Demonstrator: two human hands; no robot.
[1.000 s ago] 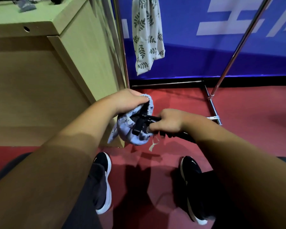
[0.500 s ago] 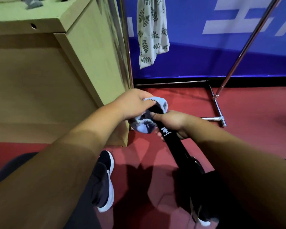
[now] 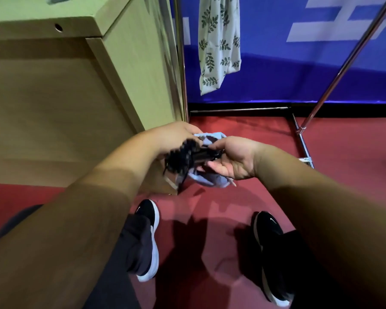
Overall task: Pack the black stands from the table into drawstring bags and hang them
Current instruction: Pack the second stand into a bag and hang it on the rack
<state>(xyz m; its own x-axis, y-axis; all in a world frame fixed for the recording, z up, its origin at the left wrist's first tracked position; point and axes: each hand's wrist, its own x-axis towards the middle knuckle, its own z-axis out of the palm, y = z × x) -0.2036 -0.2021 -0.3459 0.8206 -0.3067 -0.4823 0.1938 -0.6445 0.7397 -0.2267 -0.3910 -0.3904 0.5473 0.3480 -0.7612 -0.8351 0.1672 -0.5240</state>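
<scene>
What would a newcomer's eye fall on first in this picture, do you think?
The two hands meet mid-frame: the left hand grips a blue bag while the right hand pinches the blurred black stand against it. Behind them, a leaf-print bag hangs before the blue wall, beside a metal pole and the wooden table.

- black stand (image 3: 188,156): matt black, plastic by the look; blur hides finer finish
- drawstring bag (image 3: 210,180): soft light-blue cloth, crumpled, matt
- table (image 3: 134,63): pale wood-grain board, smooth, low sheen
- leaf-print bag (image 3: 218,41): cream cloth, green leaf print, matt
- rack pole (image 3: 350,56): polished metal, mirror-bright
- floor (image 3: 343,163): red, matt
- backdrop (image 3: 276,74): blue, smooth, slight sheen
- shoes (image 3: 149,210): black uppers, smooth white soles
</scene>
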